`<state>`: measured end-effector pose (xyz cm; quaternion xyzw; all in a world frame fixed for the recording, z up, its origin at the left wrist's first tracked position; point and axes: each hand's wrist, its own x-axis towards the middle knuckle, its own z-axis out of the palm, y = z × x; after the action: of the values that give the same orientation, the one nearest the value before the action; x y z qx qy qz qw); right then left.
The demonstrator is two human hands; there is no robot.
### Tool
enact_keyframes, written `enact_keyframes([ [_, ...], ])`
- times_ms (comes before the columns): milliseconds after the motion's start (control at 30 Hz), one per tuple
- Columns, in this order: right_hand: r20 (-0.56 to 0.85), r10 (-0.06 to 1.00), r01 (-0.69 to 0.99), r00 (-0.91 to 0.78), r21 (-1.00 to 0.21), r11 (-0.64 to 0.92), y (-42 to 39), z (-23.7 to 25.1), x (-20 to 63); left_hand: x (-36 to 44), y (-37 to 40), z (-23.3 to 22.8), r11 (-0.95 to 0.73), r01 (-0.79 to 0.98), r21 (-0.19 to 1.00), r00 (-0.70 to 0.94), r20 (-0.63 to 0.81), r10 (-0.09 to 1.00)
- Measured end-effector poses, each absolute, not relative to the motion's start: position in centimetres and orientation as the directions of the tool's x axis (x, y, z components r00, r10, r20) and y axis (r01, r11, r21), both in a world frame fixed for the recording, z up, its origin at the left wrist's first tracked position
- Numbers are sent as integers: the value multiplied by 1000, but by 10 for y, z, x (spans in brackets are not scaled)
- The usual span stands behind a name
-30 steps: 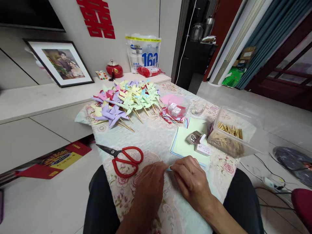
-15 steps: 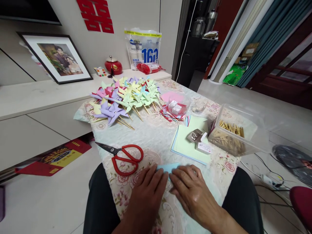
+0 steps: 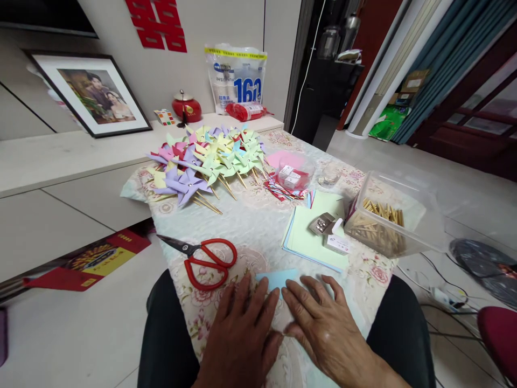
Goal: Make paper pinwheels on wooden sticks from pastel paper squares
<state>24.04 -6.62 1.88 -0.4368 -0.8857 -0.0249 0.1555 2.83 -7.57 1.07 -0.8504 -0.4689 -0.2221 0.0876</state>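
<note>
A piece of light blue paper (image 3: pixel 278 278) lies on the flowered tablecloth, its lower part covered by my fingers. My left hand (image 3: pixel 246 328) rests flat with fingers apart, the fingertips on the paper's left side. From the right, my right hand (image 3: pixel 323 323) presses its fingertips on the paper, fingers stretched and spread. Scissors with red handles (image 3: pixel 205 261) lie just beyond my left hand, blades pointing left. Past my right hand is a stack of coloured paper sheets (image 3: pixel 299 237), green on top, with a small open box of metal pins (image 3: pixel 323 223) on it.
Several paper pinwheels (image 3: pixel 218 156) on sticks are piled at the far left. A clear plastic bin (image 3: pixel 420 231) holds short wooden sticks. Behind the sheets sit red paper scraps (image 3: pixel 283 189) and a clear round container (image 3: pixel 297 170). A cabinet (image 3: pixel 81 161) borders the table's far side.
My fingers have spread apart and drawn slightly off the blue paper, so more of it shows. My left hand's thumb has come into view. The other things stay in place.
</note>
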Motion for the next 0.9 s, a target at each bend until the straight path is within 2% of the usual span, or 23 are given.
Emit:
enact_keyframes([
  [133, 325, 778, 798, -537, -104, 594, -67, 16, 239, 29, -79, 6, -520, 853, 48, 443, 460, 769],
  [367, 289, 743, 768, -604, -38, 639, -65, 26, 241, 32, -83, -4, -483, 866, 127, 377, 469, 799],
  [500, 302, 758, 774, -579, -91, 627, -65, 23, 241, 32, -86, -6, -462, 868, 184, 337, 465, 819],
  [633, 385, 749, 766, -539, -146, 627, -61, 20, 241, 32, -87, -5, -476, 863, 168, 345, 492, 800],
  [733, 392, 723, 751, -569, -112, 651, -56, 23, 238, 32, -87, -3, -471, 867, 160, 338, 505, 794],
  [900, 333, 629, 671, -702, 16, 741, -39, 28, 229, 27, -88, -1, -485, 858, 170, 338, 525, 781],
])
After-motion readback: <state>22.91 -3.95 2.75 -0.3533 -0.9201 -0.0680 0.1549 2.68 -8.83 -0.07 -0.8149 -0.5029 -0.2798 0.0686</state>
